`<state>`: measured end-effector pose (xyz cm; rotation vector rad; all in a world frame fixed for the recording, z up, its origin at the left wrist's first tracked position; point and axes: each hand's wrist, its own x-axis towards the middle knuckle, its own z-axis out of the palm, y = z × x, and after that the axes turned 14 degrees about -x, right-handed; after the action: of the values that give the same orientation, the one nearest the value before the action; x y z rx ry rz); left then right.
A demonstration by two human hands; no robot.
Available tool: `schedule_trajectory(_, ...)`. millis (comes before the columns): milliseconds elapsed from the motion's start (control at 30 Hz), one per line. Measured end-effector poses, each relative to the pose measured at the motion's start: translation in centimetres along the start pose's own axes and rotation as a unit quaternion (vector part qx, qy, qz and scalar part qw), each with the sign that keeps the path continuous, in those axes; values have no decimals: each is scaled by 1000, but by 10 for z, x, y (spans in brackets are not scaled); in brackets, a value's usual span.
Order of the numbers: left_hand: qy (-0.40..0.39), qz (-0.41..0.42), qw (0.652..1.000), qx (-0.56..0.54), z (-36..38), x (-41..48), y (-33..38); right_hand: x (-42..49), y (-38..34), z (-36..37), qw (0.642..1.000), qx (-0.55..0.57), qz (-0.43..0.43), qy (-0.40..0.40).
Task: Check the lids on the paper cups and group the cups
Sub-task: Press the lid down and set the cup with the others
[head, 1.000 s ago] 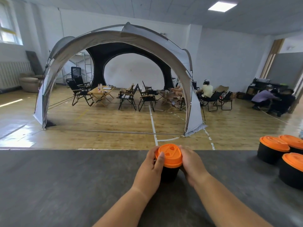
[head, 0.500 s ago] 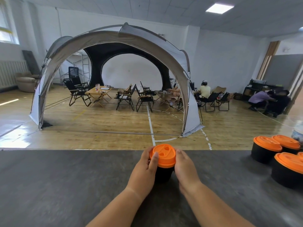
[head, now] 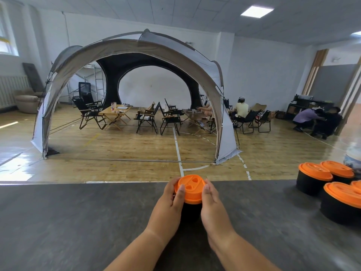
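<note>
Indoors, dark counter (head: 78, 222) (bottle (head: 354, 161), perhaps), cups (head: 314, 173), tent (head: 136, 45)

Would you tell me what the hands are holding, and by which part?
A black paper cup, by its orange lid: left hand on the left rim, right hand on the right.

Of the person, only the arms can be seen. The left hand (head: 168, 204) and the right hand (head: 212, 202) are bare. So are the left forearm (head: 136, 249) and the right forearm (head: 240, 251), uncovered as far up as the view reaches. The left thumb ends in a short, plain nail (head: 182, 187). A faint crease (head: 154, 230) crosses the left wrist. Both forearms are rounded and widen away from the wrists.
</note>
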<state>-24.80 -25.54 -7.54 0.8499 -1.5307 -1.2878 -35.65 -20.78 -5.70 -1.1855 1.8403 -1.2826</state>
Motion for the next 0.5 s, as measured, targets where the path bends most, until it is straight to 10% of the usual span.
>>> schedule_trajectory(500, 11, 1, 1000, -8, 0, -5, 6, -10, 6, 3, 995, -49, -89, -10)
